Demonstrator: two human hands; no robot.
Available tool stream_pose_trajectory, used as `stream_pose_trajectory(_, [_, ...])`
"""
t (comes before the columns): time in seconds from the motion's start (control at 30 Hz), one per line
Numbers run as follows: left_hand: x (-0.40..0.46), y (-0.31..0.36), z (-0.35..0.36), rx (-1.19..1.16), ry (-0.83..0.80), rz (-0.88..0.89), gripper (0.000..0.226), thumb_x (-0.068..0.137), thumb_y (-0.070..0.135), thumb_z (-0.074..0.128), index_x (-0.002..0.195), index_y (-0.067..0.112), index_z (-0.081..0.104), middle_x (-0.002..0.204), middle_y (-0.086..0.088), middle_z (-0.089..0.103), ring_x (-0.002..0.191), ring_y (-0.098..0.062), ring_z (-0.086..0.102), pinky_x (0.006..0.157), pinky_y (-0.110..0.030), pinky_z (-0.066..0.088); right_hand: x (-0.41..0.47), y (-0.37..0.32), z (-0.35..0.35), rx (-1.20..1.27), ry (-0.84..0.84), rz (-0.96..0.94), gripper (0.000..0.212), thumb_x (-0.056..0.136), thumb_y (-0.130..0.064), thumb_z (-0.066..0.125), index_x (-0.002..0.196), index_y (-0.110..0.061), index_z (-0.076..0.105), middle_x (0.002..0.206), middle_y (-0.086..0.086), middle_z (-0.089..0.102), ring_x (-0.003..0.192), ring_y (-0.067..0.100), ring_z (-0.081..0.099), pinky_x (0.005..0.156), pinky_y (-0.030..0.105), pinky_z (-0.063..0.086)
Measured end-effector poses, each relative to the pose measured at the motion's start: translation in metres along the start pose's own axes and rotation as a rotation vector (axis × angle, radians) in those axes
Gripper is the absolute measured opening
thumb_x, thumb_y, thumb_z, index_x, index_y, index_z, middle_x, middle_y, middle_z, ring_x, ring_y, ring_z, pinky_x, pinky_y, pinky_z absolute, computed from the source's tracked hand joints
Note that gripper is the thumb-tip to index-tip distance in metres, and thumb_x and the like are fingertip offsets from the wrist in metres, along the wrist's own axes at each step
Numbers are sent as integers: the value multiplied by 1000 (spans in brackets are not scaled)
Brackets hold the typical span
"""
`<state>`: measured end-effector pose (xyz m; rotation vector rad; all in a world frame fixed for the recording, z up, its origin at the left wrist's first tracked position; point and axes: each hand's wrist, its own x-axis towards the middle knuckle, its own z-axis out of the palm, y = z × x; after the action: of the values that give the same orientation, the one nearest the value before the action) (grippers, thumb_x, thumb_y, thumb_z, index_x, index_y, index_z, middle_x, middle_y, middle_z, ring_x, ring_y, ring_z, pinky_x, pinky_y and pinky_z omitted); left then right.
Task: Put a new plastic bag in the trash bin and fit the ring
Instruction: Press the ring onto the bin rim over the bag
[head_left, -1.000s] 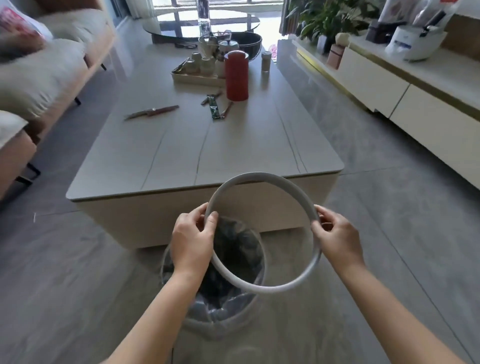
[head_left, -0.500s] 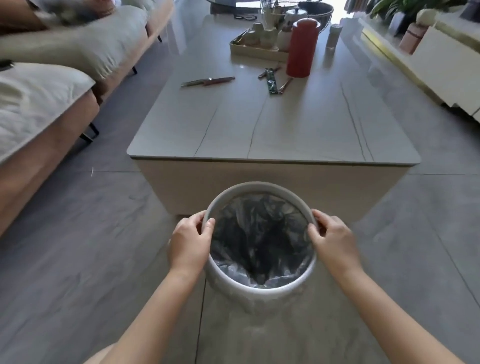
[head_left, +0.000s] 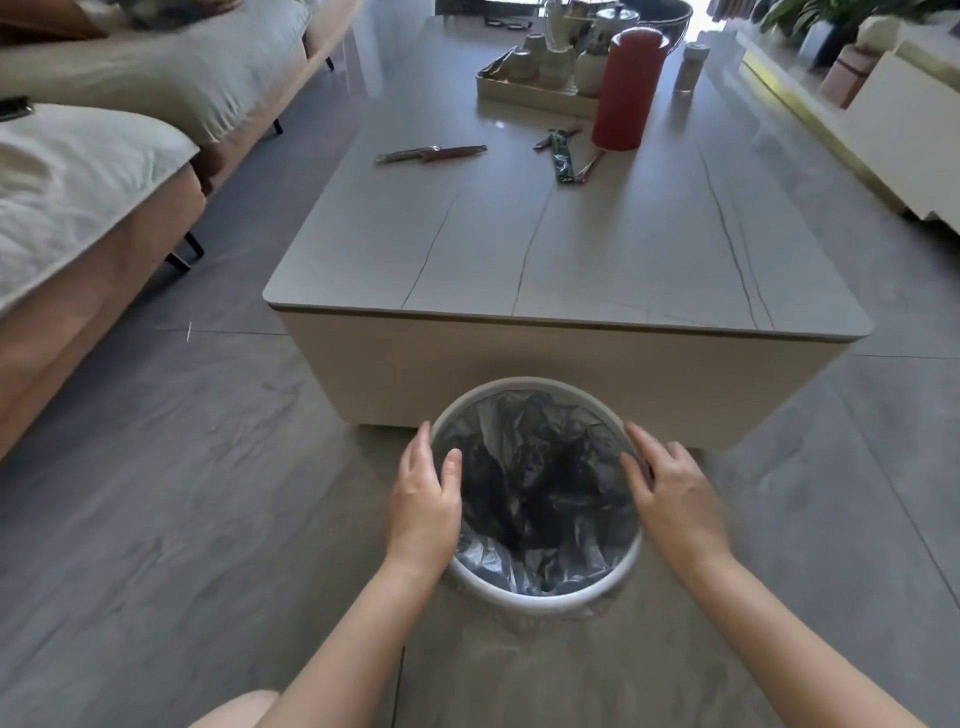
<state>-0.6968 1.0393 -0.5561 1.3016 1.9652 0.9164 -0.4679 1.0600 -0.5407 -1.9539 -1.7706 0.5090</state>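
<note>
In the head view, a round trash bin (head_left: 540, 597) is seen standing on the grey tiled floor (head_left: 156, 519), just in front of the near side of a low pale desk (head_left: 571, 249). A white ring (head_left: 524, 383) is seated level on the bin's top edge, running all the way around the opening. A grey, crinkled plastic bag (head_left: 540, 499) is seen lining the inside of the bin, its folds dark toward the bottom; some bag film appears below the ring at the near side, though this is blurred.

The left hand (head_left: 423, 499) is laid flat against the left side of the ring, fingers extended and loosely together, the thumb resting over the inner edge; nothing is gripped. The right hand (head_left: 675, 493) is placed on the right side of the ring in the same way, fingers spread and straight, nothing being clasped. Both forearms are seen reaching in from the bottom of the frame.

On the far part of the desk a red cylinder (head_left: 628, 88) is seen upright beside a tray (head_left: 535, 96) carrying small cups. A knife (head_left: 431, 154) and some thin packets (head_left: 563, 161) are lying flat nearer the middle. A cushioned sofa (head_left: 104, 156) is visible at the left.
</note>
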Motion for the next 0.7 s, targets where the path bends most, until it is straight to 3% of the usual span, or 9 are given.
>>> stream_pose_trajectory(0.13, [3,-2,7,-22,-10,47,51,97,32,37,145,26,23,155,-1,24,141,-11,20,106,-16,13,5,-1,1,-7,26,-19,37,95,-31,45,131,-28,50,110,8,62,99,28,59,77,42,52])
stream_pose_trajectory(0.3, [9,-3,7,73,23,64,48,96,36,38,143,26,31,146,-4,39,133,-17,37,101,-22,27,3,0,5,-61,47,-71,37,95,-27,45,131,-23,51,107,8,66,95,28,62,69,43,55])
stream_pose_trajectory(0.53, [9,-3,5,234,36,82,53,93,47,35,143,29,29,142,-4,44,124,-23,47,97,-39,41,8,4,10,-107,49,-70,36,94,-21,48,129,-23,54,96,10,66,82,32,62,60,40,51])
stream_pose_trajectory(0.7, [10,-4,3,466,51,78,56,92,52,27,142,30,30,135,1,54,121,-18,52,112,-51,19,11,5,12,-180,43,-114,38,90,-12,53,128,-18,56,86,11,66,70,32,60,52,37,49])
